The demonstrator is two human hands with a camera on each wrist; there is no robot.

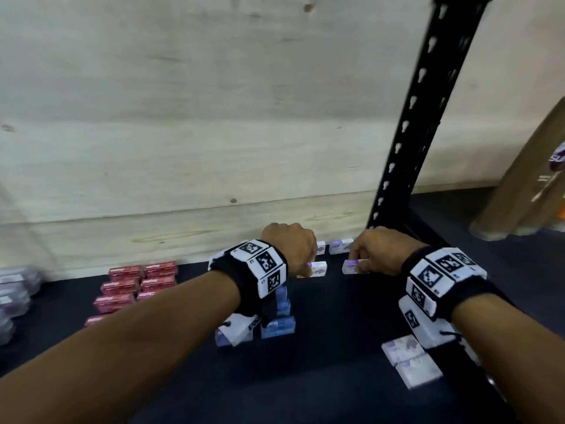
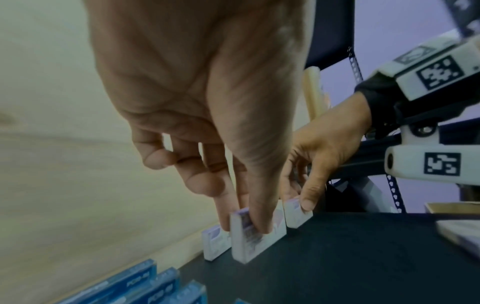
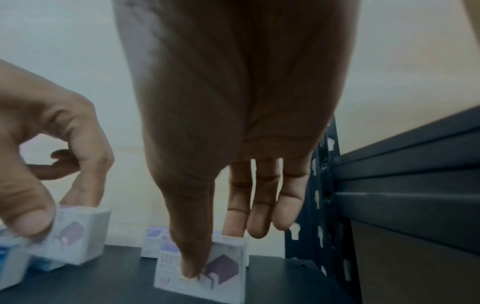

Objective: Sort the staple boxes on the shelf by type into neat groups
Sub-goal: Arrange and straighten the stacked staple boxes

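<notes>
Small white staple boxes with purple print stand near the back of the dark shelf [image 1: 321,377]. My left hand [image 1: 305,264] pinches one white box [image 1: 316,268] between thumb and fingers; in the left wrist view this hand [image 2: 244,226] holds the box [image 2: 246,246] on its edge on the shelf. My right hand [image 1: 359,262] pinches a second white box [image 1: 351,267] just to the right. In the right wrist view that hand [image 3: 211,251] has thumb and forefinger across the box [image 3: 221,271]. Two more white boxes [image 1: 341,246] stand behind, against the wall.
Red boxes [image 1: 137,286] lie in rows at the left, and blue boxes [image 1: 278,325] sit under my left wrist. Two white boxes [image 1: 409,359] lie at the front right. A black slotted post [image 1: 412,117] rises at the right, before the plywood back wall [image 1: 183,117]. Clear packs [image 1: 15,289] are at the far left.
</notes>
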